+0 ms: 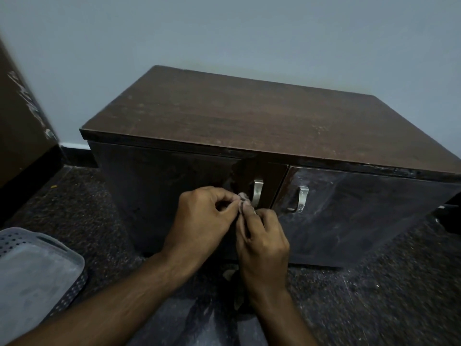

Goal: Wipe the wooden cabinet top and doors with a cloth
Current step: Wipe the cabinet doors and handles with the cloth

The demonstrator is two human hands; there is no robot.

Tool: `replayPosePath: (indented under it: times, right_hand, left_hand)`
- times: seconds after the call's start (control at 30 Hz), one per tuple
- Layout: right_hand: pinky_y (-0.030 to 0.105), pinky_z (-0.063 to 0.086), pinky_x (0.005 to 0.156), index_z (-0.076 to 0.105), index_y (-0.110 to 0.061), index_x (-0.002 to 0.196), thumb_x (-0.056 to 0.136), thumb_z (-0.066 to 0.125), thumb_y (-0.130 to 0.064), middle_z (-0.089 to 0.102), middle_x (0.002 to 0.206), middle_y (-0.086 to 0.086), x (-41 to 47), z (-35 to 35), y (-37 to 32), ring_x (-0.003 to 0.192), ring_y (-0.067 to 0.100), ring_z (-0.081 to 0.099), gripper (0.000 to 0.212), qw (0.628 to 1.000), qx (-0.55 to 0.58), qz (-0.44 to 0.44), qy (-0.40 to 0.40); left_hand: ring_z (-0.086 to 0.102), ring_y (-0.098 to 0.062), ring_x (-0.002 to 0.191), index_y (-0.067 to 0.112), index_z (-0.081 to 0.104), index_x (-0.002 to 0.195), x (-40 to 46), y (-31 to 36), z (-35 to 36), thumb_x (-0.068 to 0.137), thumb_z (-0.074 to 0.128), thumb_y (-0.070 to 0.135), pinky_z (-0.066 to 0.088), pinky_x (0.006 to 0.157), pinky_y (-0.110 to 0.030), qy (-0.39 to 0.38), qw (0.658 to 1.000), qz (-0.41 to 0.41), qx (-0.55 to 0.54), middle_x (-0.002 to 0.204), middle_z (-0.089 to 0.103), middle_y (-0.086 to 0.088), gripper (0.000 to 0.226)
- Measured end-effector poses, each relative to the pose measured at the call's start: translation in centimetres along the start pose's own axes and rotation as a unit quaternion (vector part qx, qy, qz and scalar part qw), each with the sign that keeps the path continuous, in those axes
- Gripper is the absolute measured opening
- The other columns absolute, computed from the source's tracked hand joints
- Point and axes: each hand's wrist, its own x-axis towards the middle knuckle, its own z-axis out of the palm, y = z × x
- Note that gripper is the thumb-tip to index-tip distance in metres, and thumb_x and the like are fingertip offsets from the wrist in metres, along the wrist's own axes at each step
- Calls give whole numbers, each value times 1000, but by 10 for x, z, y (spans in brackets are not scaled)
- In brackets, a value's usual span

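Dark wood cabinet point(249, 116) against wall, doors closed, right door point(361, 208) streaked with dust. Left hand point(202, 221) and right hand point(262, 240) together before the left door point(162, 191), pinching a small dark cloth point(242, 203). Judged: regripping between strokes; next, spread the cloth flat on a door.

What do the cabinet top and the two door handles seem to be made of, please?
Cabinet top: dark brown wood or wood-look laminate, matt, with visible grain streaks and pale specks. Door handles: probably brushed metal, silvery with a soft sheen.
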Motion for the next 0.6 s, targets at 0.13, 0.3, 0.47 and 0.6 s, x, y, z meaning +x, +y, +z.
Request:
replayPosePath:
  times: [0.13, 0.3, 0.47, 0.6]
  right_hand:
    - [30, 47, 54, 74, -5, 97, 94, 67, -15, 63, 77, 7, 32, -1, -11, 64, 21, 60, 13, 996, -46, -19, 71]
    - [27, 33, 45, 57, -12, 70, 92, 63, -19, 54, 67, 5, 38, -1, -18, 53, 20, 52, 24, 994, -64, 16, 82]
    - [29, 33, 44, 56, -13, 67, 84, 70, -10, 55, 65, 4, 41, 2, -22, 51, 19, 50, 23, 995, -62, 17, 76]
    - [31, 36, 43, 60, -13, 71, 88, 69, -11, 56, 66, 3, 31, 9, -18, 52, 19, 52, 19, 994, -95, 6, 60]
  left_hand:
    - [66, 6, 77, 24, 79, 88, 3, 2, -2, 82, 77, 20, 45, 67, -3, 54, 998, 25, 9, 81, 72, 13, 7]
    - [66, 3, 79, 22, 79, 89, 3, 0, -6, 81, 77, 18, 45, 68, -3, 65, 997, 41, 26, 82, 72, 13, 9]
    - [66, 5, 81, 23, 79, 88, 2, -6, -13, 80, 78, 19, 45, 69, -2, 53, 997, 42, 34, 82, 72, 15, 9]
    - [66, 6, 80, 22, 80, 86, 2, -8, -16, 80, 79, 17, 45, 68, -2, 50, 997, 44, 30, 81, 73, 14, 8]
